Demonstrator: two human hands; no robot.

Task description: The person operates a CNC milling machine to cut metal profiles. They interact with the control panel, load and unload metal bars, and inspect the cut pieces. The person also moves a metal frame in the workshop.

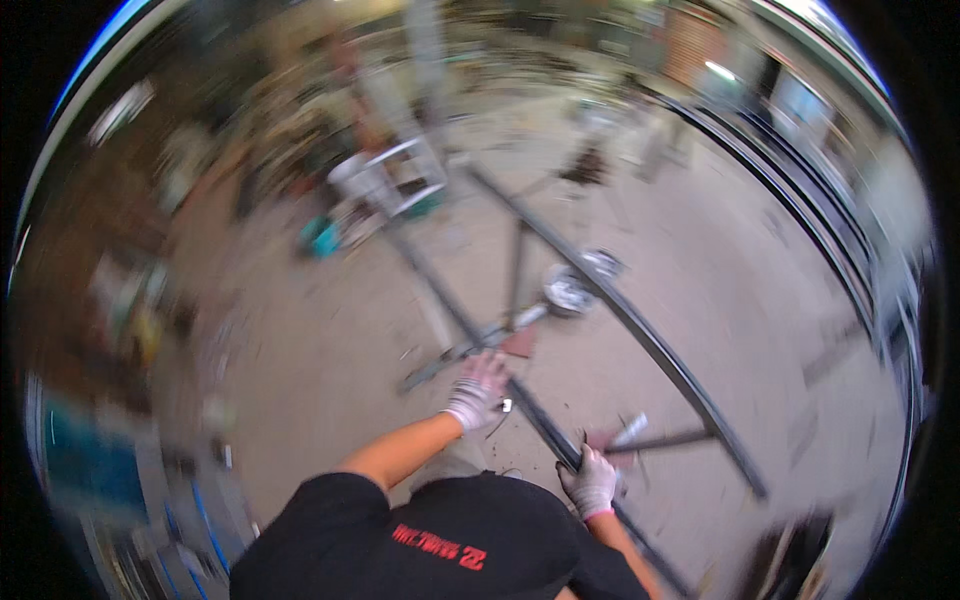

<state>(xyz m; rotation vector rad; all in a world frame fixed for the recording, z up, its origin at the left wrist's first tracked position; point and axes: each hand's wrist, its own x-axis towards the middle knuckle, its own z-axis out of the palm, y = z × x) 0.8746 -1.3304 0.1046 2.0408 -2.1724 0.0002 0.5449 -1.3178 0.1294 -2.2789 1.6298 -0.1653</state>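
Observation:
Two long dark bars, joined by shorter crosspieces, form a metal frame (pixel 625 305) that slants across the middle of the view. My left hand (pixel 478 392), in a pale knitted glove, lies over the nearer long bar with its fingers curled on it; blur softens their outline. Farther down that same bar, my right hand (pixel 592 482), also gloved, is closed around it close to my body. A reddish-brown plate (pixel 519 342) sits by a crosspiece beyond my left hand. Silvery round items (pixel 570 289) show on the floor by the far bar.
More long dark bars (pixel 790 190) run along the right side. A white square frame (pixel 405 178) and a teal container (pixel 320 237) stand ahead to the left. Blurred clutter lines the far left. A teal panel (pixel 95 465) is at lower left. Concrete floor (pixel 300 340) lies between.

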